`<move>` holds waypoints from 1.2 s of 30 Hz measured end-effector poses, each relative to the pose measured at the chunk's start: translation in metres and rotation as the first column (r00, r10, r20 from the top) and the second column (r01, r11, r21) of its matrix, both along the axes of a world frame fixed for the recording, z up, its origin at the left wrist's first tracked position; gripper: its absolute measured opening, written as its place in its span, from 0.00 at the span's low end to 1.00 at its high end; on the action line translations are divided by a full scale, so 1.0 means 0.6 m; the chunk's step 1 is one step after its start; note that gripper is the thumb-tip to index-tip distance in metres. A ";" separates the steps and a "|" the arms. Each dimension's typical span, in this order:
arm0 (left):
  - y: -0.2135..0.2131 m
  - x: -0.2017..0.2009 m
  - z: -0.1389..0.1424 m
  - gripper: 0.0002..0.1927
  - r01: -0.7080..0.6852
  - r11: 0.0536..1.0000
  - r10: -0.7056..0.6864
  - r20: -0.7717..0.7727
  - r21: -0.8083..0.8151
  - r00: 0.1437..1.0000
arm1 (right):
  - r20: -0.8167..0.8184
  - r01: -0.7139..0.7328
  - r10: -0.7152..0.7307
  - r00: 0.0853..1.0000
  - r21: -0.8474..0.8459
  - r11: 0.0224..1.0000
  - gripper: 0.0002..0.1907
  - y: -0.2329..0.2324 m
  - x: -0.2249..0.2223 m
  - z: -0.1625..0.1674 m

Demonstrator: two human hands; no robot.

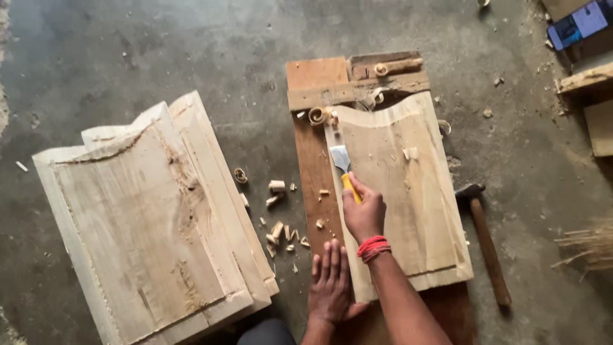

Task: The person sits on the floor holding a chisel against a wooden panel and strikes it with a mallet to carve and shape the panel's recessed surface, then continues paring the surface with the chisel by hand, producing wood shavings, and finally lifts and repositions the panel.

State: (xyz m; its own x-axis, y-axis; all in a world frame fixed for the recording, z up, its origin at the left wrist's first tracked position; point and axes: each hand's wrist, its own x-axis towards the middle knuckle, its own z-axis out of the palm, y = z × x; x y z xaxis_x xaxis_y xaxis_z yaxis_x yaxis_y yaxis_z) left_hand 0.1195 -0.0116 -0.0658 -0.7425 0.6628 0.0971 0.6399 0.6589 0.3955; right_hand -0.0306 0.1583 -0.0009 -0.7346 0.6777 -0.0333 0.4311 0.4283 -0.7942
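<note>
Chisel [343, 167] in right hand [364, 214] grip, blade on wood panel [408, 191]

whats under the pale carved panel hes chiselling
The carved panel lies on a reddish-brown board, which shows along its left edge and beyond its top end. A wooden strip crosses that board at the top. What lies beneath the panel's middle is covered.

Lit blue rectangular phone screen [578, 23] at top right corner
</note>
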 end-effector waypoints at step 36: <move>-0.001 0.000 -0.004 0.72 0.011 1.000 -0.012 0.085 0.013 0.996 | 0.138 0.044 -0.044 0.990 0.002 0.999 0.19 -0.005 -0.037 0.021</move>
State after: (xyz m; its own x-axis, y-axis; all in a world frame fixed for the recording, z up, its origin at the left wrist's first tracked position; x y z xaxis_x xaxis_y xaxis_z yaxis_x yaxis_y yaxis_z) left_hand 0.1195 -0.0123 -0.0684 -0.7410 0.6702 0.0421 0.6109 0.6467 0.4567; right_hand -0.0525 0.1555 0.0115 -0.6926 0.7090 -0.1330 0.5547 0.4056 -0.7265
